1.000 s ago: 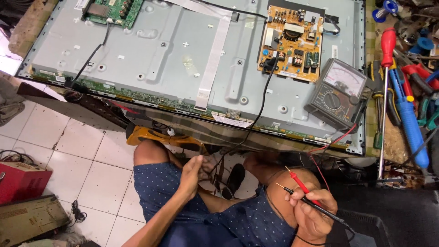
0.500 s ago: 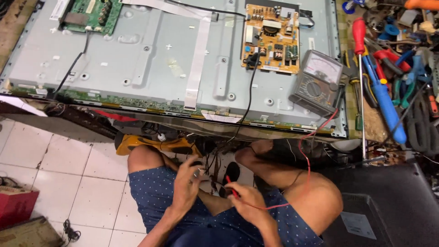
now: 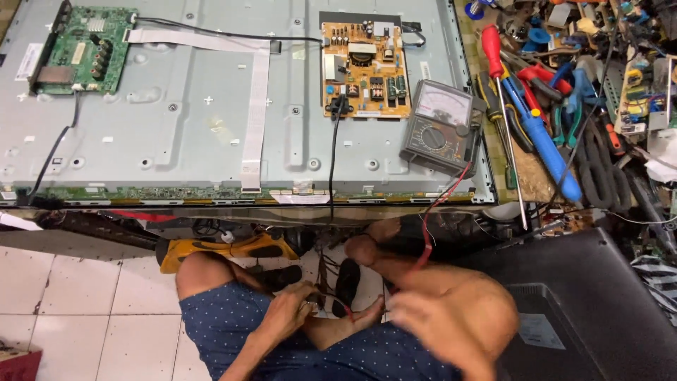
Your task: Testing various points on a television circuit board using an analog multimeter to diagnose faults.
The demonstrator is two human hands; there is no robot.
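Since half a second ago the right hand (image 3: 423, 314) has swung rightward, blurred, grip unreadable. Left hand (image 3: 289, 310) pinches the probe leads (image 3: 321, 300), which lie between both hands, left nearer.

Open metal on the panel (image 3: 190, 120) between the green board (image 3: 81, 49) and the orange board (image 3: 365, 69); only the flat ribbon (image 3: 252, 113) crosses it. Meter (image 3: 438, 130) blocks the panel's right corner, its red lead (image 3: 431, 219) dropping into the lap. Bench right of the panel is jammed with tools (image 3: 564, 92). Both hands, left hand (image 3: 289, 310) and right hand (image 3: 423, 310), sit between the knees among wires. Tile floor (image 3: 77, 303) to the left is open.
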